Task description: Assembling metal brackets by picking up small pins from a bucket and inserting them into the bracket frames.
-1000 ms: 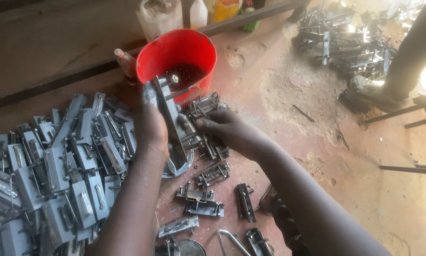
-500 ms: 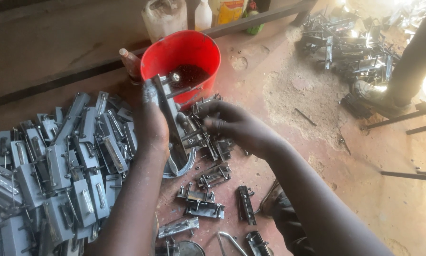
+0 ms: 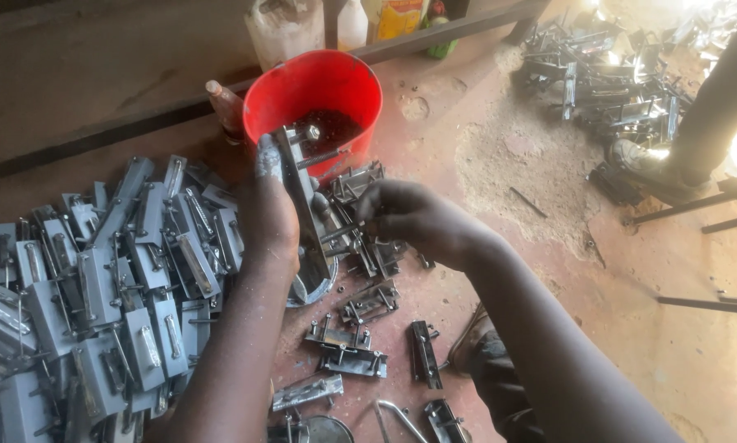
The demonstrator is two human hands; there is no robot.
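While the left hand (image 3: 270, 217) grips a long metal latch bar (image 3: 301, 201) upright, clamped along its edge, the right hand (image 3: 413, 217) closes its fingertips on a thin rod or bolt (image 3: 339, 234) at the bar's lower end; I cannot tell whether the rod is seated or loose. The bar stands just in front of the red bucket (image 3: 315, 94), above a shallow round tin (image 3: 311, 287) on the floor.

Risks as I judge them:
- Bar is held near its lower part only; a hard push from the right could tip its top toward the bucket rim.
- Rod looks small and greasy; a slip would drop it among the loose latches (image 3: 356, 340) below, where it would be hard to pick out.
- Fingers sit close to sharp stamped edges; a twist could pinch.
- Grey pile of finished plates (image 3: 98, 279) lies touching the left forearm; a sweep of the arm could scatter it.
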